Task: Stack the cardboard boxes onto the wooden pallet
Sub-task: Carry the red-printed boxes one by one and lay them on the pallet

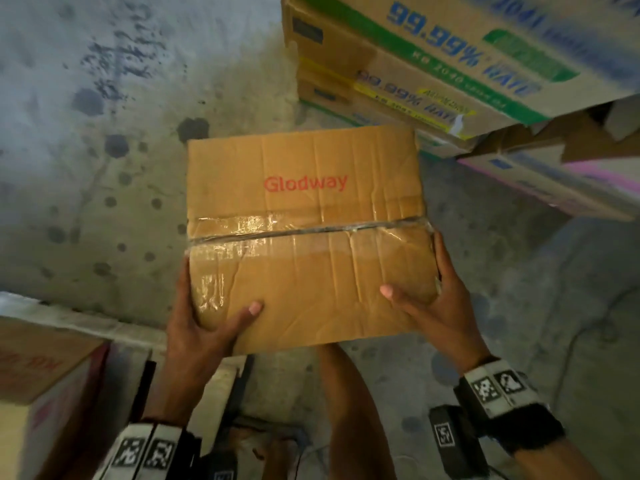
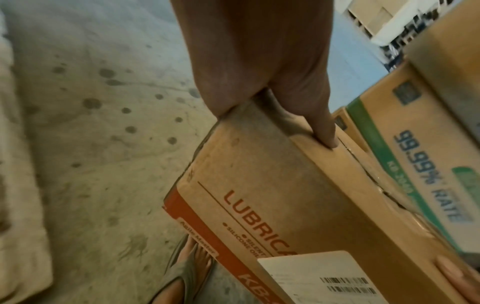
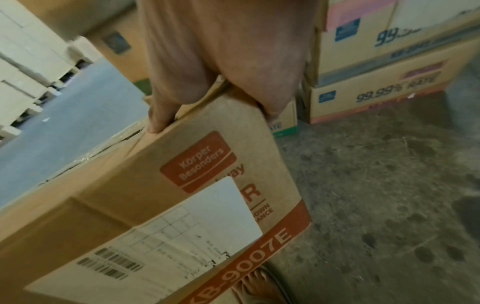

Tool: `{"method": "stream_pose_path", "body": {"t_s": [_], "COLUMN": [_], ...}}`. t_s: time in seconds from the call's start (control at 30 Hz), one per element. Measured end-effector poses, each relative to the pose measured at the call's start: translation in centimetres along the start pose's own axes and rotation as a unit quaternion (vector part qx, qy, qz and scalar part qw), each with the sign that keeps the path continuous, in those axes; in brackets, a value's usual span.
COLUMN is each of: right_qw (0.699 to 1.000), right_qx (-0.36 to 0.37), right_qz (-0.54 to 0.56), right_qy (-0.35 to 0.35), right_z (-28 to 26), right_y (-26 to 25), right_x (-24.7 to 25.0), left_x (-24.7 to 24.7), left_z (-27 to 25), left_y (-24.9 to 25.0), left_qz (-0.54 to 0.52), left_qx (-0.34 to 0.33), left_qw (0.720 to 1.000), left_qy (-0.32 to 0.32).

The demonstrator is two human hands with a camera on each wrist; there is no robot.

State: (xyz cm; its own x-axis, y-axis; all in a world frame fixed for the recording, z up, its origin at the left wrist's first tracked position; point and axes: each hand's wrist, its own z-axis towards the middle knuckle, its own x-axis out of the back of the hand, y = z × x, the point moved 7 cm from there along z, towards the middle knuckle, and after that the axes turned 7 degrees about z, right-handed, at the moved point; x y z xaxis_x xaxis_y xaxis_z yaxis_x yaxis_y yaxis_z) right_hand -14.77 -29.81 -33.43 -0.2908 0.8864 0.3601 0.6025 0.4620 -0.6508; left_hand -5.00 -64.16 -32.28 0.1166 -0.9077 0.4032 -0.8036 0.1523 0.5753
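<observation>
A brown cardboard box [image 1: 304, 216] marked "Glodway", taped across its top, is carried between both hands above the floor. My left hand [image 1: 204, 317] grips its near left corner, thumb on the top and fingers down the side. My right hand [image 1: 433, 299] grips the near right corner the same way. The left wrist view shows the box's side [image 2: 272, 185] with red "LUBRICA" print under my left hand [image 2: 259, 72]. In the right wrist view the box [image 3: 197, 185] has a white label and my right hand [image 3: 221, 61] holds its edge. No wooden pallet is in sight.
Stacked printed cartons [image 1: 450, 57] marked "99.99% RATE" stand at the far right, with pink-edged cartons [image 1: 561, 174] beside them. Another carton [image 1: 41, 368] sits at the near left. The concrete floor [image 1: 104, 150] is stained with dark spots. A sandalled foot [image 2: 187, 265] is below the box.
</observation>
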Motion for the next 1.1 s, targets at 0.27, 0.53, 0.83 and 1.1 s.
{"method": "stream_pose_path", "body": {"t_s": [0.27, 0.53, 0.83, 1.1], "right_qw": [0.989, 0.939, 0.865, 0.829], "right_qx": [0.056, 0.073, 0.087, 0.126], "right_qz": [-0.091, -0.225, -0.319, -0.352], "right_qy": [-0.106, -0.248, -0.376, -0.417], "right_z": [-8.2, -14.1, -19.8, -25.3], "right_y": [-8.1, -9.8, -6.4, -3.0], "right_x": [-4.3, -15.6, -28.7, -36.0], "left_x": [8.0, 12.5, 13.3, 13.8], "left_z": [-13.1, -22.4, -30.6, -35.5], "left_y": [-4.6, -16.0, -29.5, -37.3], "left_qz": [-0.065, -0.193, -0.298, -0.316], "left_qx": [0.083, 0.155, 0.253, 0.284], "left_qw": [0.989, 0.954, 0.889, 0.853], "left_qy": [0.1, 0.171, 0.239, 0.303]}}
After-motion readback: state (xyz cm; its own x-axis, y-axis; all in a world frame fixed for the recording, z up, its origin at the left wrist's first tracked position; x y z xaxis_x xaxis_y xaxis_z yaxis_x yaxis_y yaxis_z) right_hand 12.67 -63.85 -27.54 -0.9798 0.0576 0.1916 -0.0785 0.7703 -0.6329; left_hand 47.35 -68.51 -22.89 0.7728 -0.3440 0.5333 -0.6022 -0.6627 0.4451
